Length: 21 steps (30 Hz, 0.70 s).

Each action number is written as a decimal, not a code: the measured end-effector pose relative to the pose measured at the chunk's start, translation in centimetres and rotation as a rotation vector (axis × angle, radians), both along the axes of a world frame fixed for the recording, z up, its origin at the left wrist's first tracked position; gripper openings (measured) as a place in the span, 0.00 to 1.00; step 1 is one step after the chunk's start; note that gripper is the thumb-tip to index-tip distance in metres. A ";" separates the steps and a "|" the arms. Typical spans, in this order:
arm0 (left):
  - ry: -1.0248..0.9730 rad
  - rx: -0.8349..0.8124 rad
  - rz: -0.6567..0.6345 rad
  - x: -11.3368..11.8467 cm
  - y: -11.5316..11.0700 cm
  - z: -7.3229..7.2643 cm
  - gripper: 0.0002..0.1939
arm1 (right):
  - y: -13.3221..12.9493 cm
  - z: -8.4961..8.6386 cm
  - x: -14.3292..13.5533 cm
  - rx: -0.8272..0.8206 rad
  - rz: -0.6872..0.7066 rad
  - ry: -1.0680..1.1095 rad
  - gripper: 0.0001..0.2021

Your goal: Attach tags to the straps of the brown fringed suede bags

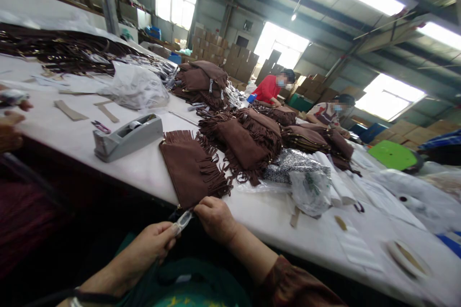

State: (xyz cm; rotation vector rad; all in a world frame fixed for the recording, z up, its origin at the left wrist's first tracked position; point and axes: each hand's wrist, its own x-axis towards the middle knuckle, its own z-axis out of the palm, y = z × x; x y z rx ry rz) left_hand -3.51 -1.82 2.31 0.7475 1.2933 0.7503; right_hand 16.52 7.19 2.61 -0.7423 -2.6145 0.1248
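A brown fringed bag lies flat at the table's near edge, one corner toward me. My left hand is closed, pinching a small whitish piece wrapped in clear plastic just off that corner. Beside it, my right hand is closed too, thumb and finger pressed together at the far end of the wrapped piece, close to the bag's bottom edge. Its fingertips hide what exactly they grip. Left of the bag stands a grey tape dispenser, with small pink-handled snips behind it.
More brown fringed bags are heaped beyond, near a patterned plastic-wrapped bundle. Crumpled clear plastic and brown straps lie at left. A tape roll is at right. Another person's hand shows at far left; two people work across the table.
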 end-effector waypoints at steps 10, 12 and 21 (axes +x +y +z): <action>-0.013 0.010 0.019 -0.3 -0.1 -0.8 0.31 | -1.8 0.7 0.3 -0.023 0.019 0.031 0.11; -0.007 0.008 0.017 -0.2 -0.1 -0.8 0.32 | -1.6 0.5 -0.2 0.003 0.034 -0.031 0.11; -0.085 -0.067 0.056 0.1 0.7 2.0 0.31 | -0.5 0.8 -1.6 0.024 0.075 -0.163 0.04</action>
